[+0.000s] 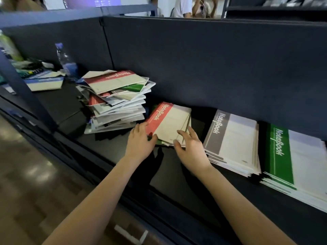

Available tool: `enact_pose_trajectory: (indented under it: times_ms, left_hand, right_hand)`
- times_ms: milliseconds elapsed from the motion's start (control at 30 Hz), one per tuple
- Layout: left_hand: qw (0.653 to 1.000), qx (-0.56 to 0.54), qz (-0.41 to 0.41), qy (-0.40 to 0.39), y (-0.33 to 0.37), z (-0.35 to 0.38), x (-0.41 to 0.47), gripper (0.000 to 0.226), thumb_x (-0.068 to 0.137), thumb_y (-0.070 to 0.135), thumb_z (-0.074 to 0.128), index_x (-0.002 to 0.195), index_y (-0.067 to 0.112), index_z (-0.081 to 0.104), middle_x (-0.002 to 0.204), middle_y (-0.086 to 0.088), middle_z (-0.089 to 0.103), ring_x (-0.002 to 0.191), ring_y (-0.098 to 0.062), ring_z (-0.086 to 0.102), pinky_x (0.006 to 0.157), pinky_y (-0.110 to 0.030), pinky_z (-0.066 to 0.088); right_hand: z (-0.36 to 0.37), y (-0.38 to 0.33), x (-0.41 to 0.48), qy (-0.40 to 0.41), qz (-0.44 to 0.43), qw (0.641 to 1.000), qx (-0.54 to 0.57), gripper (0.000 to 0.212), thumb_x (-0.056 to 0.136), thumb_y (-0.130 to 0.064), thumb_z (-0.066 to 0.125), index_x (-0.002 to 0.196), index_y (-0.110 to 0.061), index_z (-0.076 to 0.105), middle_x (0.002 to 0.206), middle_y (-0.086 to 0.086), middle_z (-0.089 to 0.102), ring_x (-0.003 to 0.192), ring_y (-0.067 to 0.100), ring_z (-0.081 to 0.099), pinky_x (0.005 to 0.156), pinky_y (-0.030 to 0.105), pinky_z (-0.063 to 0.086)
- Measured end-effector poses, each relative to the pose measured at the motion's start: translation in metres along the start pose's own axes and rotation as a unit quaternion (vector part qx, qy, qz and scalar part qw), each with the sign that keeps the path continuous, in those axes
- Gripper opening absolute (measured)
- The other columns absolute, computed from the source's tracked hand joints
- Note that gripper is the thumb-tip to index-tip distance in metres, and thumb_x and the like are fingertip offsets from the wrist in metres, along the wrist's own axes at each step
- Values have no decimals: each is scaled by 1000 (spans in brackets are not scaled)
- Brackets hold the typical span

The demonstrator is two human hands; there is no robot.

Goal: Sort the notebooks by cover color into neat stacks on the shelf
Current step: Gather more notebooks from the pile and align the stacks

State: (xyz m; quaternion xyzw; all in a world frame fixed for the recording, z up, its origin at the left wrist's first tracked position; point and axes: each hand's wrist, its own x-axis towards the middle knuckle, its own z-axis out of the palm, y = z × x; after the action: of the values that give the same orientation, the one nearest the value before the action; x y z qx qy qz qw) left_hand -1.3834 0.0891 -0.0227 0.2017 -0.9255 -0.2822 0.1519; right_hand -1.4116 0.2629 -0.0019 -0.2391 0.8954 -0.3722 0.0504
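Gripping the red stack (169, 121), left hand (141, 142); right hand (192, 149) spread on it; grey stack (233, 138), green stack (283, 156) rightward look done (mixed pile (116, 101) leftward remains).

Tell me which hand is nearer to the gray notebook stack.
Right. The right hand sits just left of the gray notebook stack; the left hand is farther left, across the red notebook pile.
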Motion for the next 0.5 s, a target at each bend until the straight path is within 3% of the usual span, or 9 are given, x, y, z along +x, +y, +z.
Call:
enact_pose_trajectory:
  times_ms: [133, 233, 300, 400, 500]
  left_hand:
    - [999, -33, -29, -21, -8, 7, 22, 58, 88, 35, 59, 136, 8, 40, 126, -17, 52, 120, -35, 46, 102, -44, 37]
    - [999, -30, -9, 23, -9, 18, 16, 59, 83, 45, 55, 128, 6, 47, 126, -18, 52, 121, -37, 43, 107, -49, 33]
    - [999, -33, 9, 34, -9, 22, 11, 56, 83, 39, 62, 126, 7, 47, 126, -16, 50, 123, -34, 40, 109, -50, 30]
    - [997, -55, 22, 50, -12, 23, 16, 53, 81, 31, 69, 124, 10, 45, 122, -10, 51, 119, -27, 40, 109, -48, 30]
    - [994, -87, 23, 58, -15, 22, 18, 53, 77, 31, 73, 118, 14, 43, 118, -5, 51, 112, -20, 40, 100, -38, 37]
  right_hand:
    - [21, -9, 38, -24, 67, 997, -12, 64, 99, -41, 42, 152, -16, 17, 160, 10, -8, 146, 32, 8, 116, 40, 25]
    - [36, -4, 51, -6, 108, 994, -18, 65, 98, -42, 43, 151, -17, 17, 159, 11, -5, 146, 30, 10, 112, 40, 29]
    - [46, 0, 49, 26, 100, 993, -60, 62, 97, -46, 43, 150, -20, 22, 159, 11, -2, 146, 29, 11, 109, 40, 32]
    - [51, 5, 50, 68, 90, 992, -60, 56, 95, -45, 48, 145, -24, 32, 160, 5, 2, 139, 27, 29, 100, 36, 40]
    - [51, 10, 51, 121, 74, 990, -8, 48, 91, -33, 59, 136, -23, 45, 158, 2, 14, 126, 20, 50, 89, 29, 46]
